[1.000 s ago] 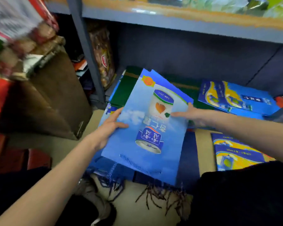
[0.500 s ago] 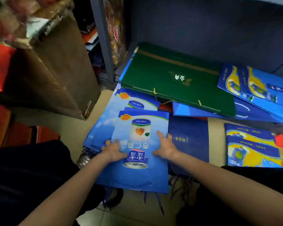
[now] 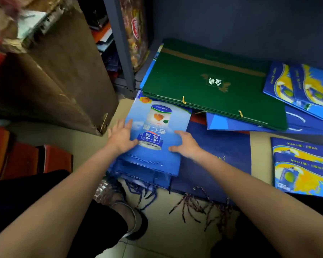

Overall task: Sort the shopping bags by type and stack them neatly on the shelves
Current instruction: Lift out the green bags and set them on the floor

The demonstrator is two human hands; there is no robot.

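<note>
Left hand (image 3: 122, 135) and right hand (image 3: 185, 144), fingers spread flat, are pressing the light-blue bag stack (image 3: 153, 146) on the floor (image 3: 175, 235); green bags (image 3: 209, 86) are lying at the shelf's (image 3: 147, 58) front edge; sorting is looking partly done.

Beige tiled floor (image 3: 162, 237), grey shelf upright (image 3: 122, 45), dim light.

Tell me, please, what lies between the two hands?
In the head view, the light blue bag with a printed can lies between the left hand and the right hand. Both rest flat on its side edges.
</note>
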